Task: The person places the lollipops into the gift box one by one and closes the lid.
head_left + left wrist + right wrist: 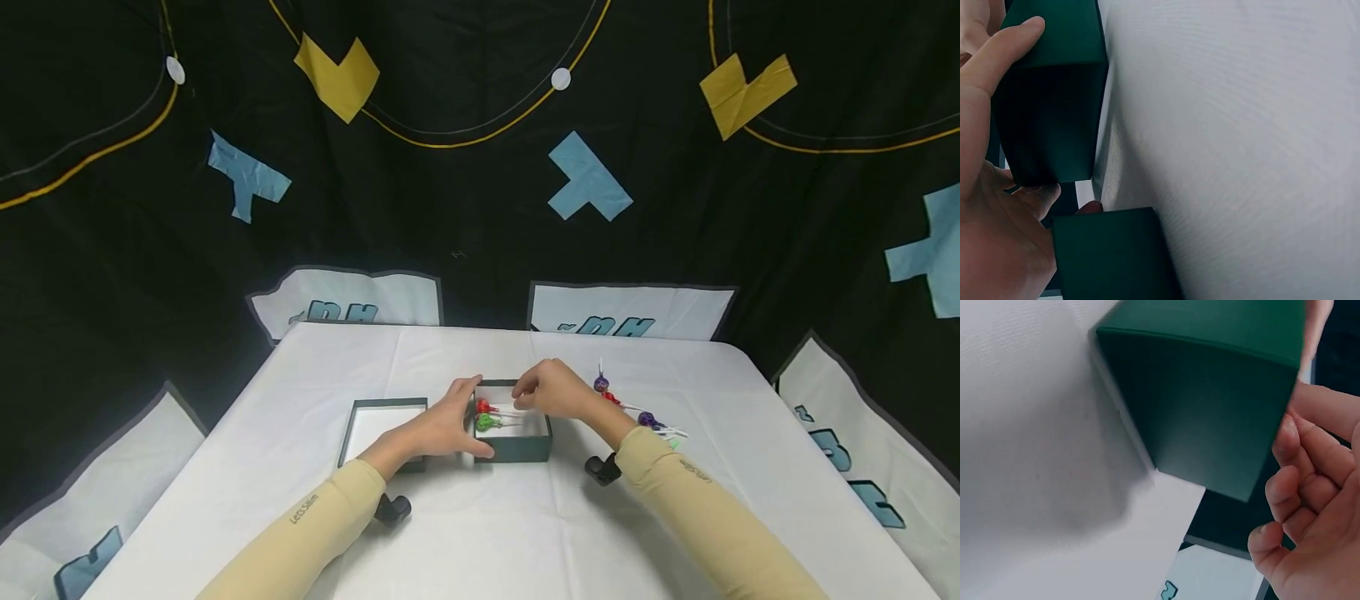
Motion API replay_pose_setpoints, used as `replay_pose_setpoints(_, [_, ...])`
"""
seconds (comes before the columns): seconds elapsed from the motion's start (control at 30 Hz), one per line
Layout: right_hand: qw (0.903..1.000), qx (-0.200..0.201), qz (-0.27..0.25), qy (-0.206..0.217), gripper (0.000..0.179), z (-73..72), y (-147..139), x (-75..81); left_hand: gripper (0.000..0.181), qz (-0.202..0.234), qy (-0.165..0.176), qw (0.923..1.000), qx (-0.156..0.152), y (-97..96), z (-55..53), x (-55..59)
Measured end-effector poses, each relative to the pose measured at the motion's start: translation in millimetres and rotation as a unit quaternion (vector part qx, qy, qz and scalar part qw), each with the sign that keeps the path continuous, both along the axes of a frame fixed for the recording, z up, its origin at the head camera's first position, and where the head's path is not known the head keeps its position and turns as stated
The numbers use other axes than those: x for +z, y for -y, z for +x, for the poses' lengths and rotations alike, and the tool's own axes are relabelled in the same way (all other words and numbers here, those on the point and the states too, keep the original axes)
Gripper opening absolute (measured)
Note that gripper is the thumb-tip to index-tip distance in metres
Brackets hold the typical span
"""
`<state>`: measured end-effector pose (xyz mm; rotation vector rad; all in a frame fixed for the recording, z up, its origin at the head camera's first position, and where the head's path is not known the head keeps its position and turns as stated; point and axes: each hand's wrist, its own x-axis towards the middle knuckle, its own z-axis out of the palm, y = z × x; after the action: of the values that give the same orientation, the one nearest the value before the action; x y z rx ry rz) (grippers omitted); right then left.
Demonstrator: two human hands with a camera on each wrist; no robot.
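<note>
My left hand [446,421] grips a dark green box [521,451] by its left end, thumb on the front face and a finger at the back corner. Inside the white-lined box lie a red lollipop [483,407] and a green lollipop [486,422], heads left and white sticks pointing right. Over the box's right part is my right hand [553,389], its fingers curled and fingertips right at the red lollipop's stick end. In the right wrist view the box wall [1204,406] hides part of the thumb and fingertips; I cannot tell whether they pinch the stick.
A shallow green lid [390,403], white inside, lies left of the box, close to my left hand. Right of the box are several more lollipops, with purple [602,383], red [611,398] and dark purple [648,420] heads. A white cloth covers the table [517,533].
</note>
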<state>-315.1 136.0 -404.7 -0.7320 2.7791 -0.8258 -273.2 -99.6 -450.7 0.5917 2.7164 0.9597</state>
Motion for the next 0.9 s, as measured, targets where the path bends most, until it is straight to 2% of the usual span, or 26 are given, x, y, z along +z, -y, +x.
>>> replay_pose_setpoints(0.3, [0.9979, -0.027, -0.054, 0.024, 0.011, -0.8, -33, 8.6, 0.127, 0.003, -0.002, 1.0000, 0.002, 0.3, -0.3, 1.2])
replay_pose_setpoints(0.57, [0.9948, -0.053, -0.061, 0.061, 0.017, 0.8, -62, 9.8, 0.125, 0.004, -0.008, 1.0000, -0.001, -0.6, -0.3, 1.0])
replay_pose_setpoints(0.9, [0.9930, -0.041, -0.081, 0.075, 0.017, 1.7, -95, 4.1, 0.124, 0.007, -0.004, 1.0000, 0.001, -0.2, 1.2, 1.7])
